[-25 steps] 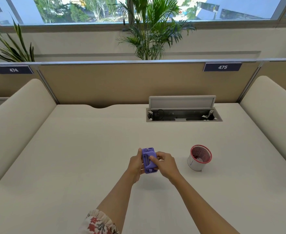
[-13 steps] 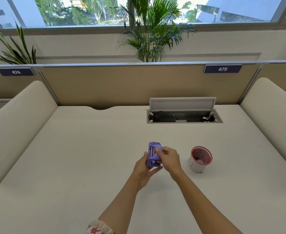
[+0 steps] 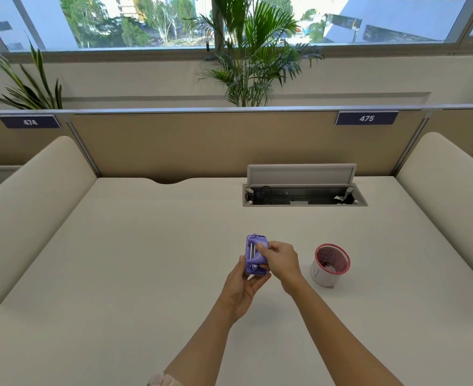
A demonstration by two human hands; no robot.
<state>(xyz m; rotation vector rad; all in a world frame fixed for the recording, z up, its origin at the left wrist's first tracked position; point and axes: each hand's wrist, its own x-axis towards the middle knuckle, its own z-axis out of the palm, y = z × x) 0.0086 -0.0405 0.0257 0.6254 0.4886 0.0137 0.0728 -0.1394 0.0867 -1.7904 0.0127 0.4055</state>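
A small purple plastic device [image 3: 253,253] with two thin metal rods along its face is held above the middle of the white desk [image 3: 135,246]. My left hand [image 3: 243,285] cradles it from below, thumb on its left side and fingers curled under its lower end. My right hand [image 3: 281,260] comes in from the right and pinches the device's right side with thumb and fingertips. The device's back is hidden by both hands.
A small white cup with a red rim [image 3: 330,264] stands on the desk just right of my right hand. An open cable tray [image 3: 303,195] with a raised lid sits at the back. Padded cream dividers [image 3: 26,204] flank both sides.
Both hands have lifted the purple device up and slightly right, tilting it more upright. My left hand has shifted from its side to beneath it. The cup has not moved.
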